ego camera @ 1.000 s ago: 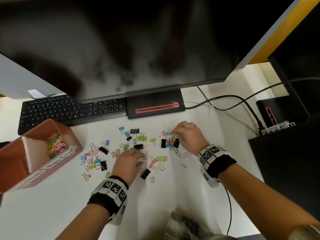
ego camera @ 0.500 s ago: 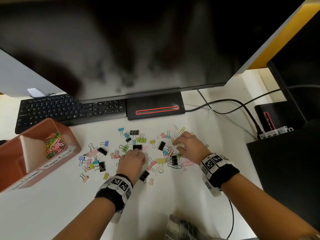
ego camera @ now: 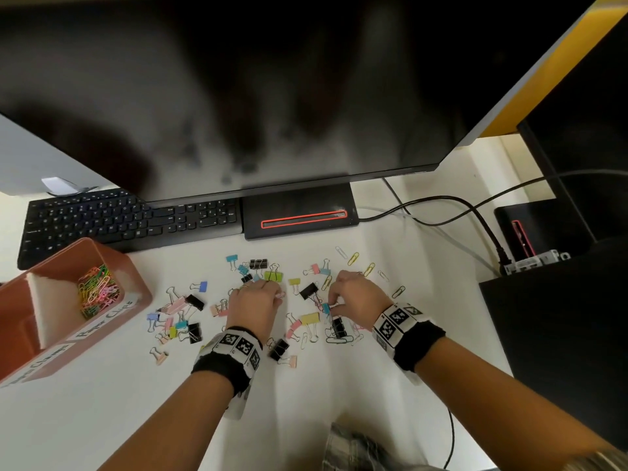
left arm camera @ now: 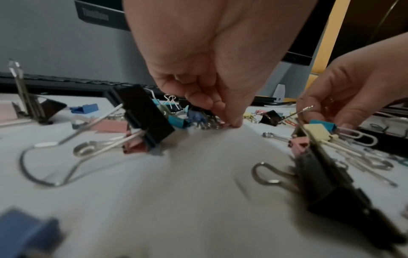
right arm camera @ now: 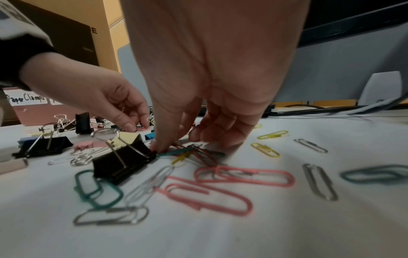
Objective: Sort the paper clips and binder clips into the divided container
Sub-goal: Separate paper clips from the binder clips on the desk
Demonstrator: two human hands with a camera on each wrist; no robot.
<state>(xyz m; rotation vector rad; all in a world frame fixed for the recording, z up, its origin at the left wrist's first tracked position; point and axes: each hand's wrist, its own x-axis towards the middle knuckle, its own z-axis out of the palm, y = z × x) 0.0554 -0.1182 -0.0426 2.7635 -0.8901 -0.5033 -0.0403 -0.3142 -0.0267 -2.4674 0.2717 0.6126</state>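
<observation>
Two hands work a scatter of clips on the white desk in the head view: the left hand curls down at a pink paper clip, the right hand pinches among clips. Only this view shows the divided container at far left, one compartment holding coloured paper clips. The left wrist view shows the left hand's fingertips pressed together against the desk; what they pinch I cannot tell. The right wrist view alone shows the right hand's fingers pinching a tangle of paper clips, beside one black binder clip, two pink paper clips and three yellow ones.
</observation>
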